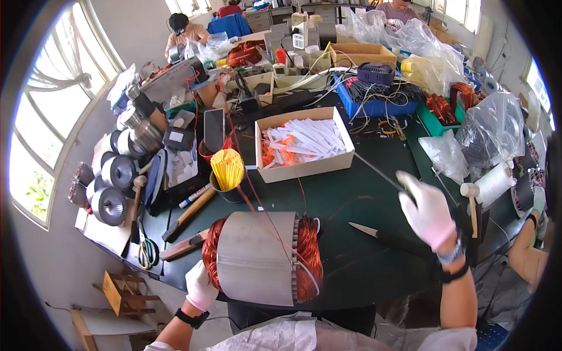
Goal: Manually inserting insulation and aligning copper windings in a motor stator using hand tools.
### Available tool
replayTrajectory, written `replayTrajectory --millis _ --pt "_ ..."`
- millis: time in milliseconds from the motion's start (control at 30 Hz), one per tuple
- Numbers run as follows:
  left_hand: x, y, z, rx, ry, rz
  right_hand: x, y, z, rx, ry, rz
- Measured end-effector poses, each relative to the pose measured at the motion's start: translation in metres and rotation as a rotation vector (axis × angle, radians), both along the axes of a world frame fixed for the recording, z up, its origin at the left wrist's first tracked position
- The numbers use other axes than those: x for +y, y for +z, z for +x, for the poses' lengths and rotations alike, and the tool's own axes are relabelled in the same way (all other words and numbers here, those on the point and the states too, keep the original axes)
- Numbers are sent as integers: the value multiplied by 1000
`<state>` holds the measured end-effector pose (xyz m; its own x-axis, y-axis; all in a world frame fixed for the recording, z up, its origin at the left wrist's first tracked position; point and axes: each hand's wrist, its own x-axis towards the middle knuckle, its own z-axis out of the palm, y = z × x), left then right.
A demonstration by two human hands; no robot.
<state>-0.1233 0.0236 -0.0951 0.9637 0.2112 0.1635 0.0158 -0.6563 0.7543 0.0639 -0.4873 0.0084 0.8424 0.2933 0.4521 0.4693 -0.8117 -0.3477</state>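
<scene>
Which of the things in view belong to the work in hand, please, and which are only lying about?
Work in hand:
- grey metal cylinder with red-brown copper windings, white-gloved left hand at its left end
- thin dark rod, seemingly held by white-gloved right hand

Probably just lying about:
- black rectangular phone
- clear plastic bag
- small brown wooden stool

Bright daylight. Left window (35,131) burnt nearly white; upper-right window (465,13) likewise. Glare on plastic bags (492,126). Grey cylinder (254,257) evenly lit, reads clearly. Right hand (426,213): glove pale, detail thin. Distant workers small, soft. Fisheye bows table edges; black rim swallows corners.
</scene>
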Motion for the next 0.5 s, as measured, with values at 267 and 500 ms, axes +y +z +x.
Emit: replayTrajectory --millis 267,500 --pt "4 -27 10 -89 83 -157 -37 -57 -88 98 -298 -213" --pt "6 -8 9 -109 -69 81 -131 -51 -81 2 -632 -369"
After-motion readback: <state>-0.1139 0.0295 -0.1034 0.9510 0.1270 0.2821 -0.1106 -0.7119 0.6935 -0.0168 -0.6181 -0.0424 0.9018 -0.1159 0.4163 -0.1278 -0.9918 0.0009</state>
